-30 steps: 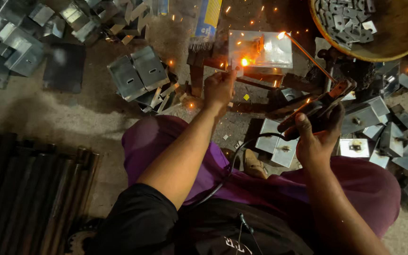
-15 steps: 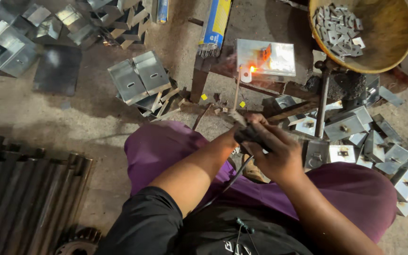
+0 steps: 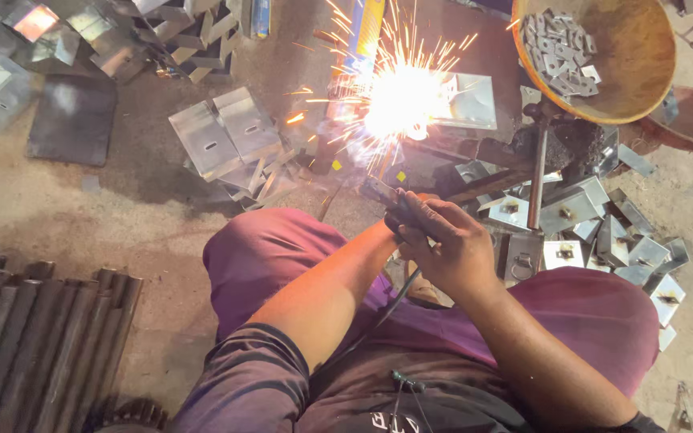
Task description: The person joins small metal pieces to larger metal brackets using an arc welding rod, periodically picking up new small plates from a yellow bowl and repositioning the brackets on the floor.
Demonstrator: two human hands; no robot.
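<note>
The concrete floor carries everything here, and the person sits on it with knees in purple trousers spread apart. At the lower left lies a row of dark steel bars, side by side. A rusty round pan stands at the upper right, with small grey metal pieces heaped at its near edge. Folded sheet-metal brackets lie in a loose pile left of centre, more of them sit at the top left, and smaller plates with ring fittings are scattered beside the right knee. A flat grey plate lies ahead of the hands, and a white burst of sparks flares at its left edge, throwing orange streaks outward. The right hand is closed in a tight grip around the dark electrode holder, whose tip reaches up toward the sparks. The left hand sits pressed against the right, mostly hidden behind it, so whether its grip is closed on the holder cannot be told. A thin black cable drops from the hands between the knees
</note>
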